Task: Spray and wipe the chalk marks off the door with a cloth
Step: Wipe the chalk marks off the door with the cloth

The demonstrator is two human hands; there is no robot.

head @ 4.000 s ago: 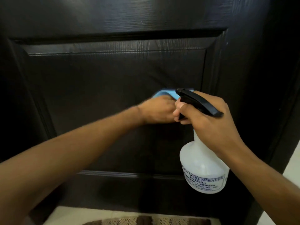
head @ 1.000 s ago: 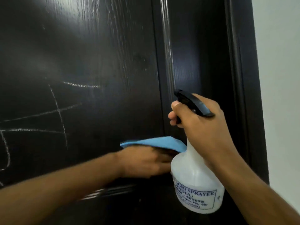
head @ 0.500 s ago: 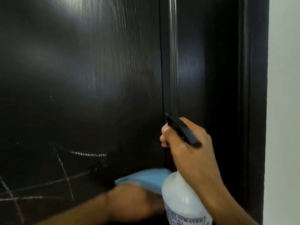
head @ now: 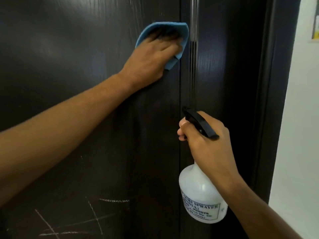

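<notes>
A dark wooden door [head: 86,40] fills the view. My left hand [head: 151,59] lies flat on a blue cloth [head: 183,30], pressing it against the upper part of the door panel by the raised moulding. My right hand [head: 210,149] grips the neck of a white spray bottle [head: 200,199] with a black trigger head [head: 198,121], held lower right, a little off the door. White chalk marks [head: 96,214] cross the panel at the lower left, well below the cloth.
The door frame [head: 276,100] runs down the right side. Beyond it is a white wall [head: 303,118] with the corner of a framed paper [head: 315,19] at the top right.
My left hand has swept the cloth from low on the panel up to its upper part. The view has risen, so the chalk marks sit lower. The bottle hand stayed about level.
</notes>
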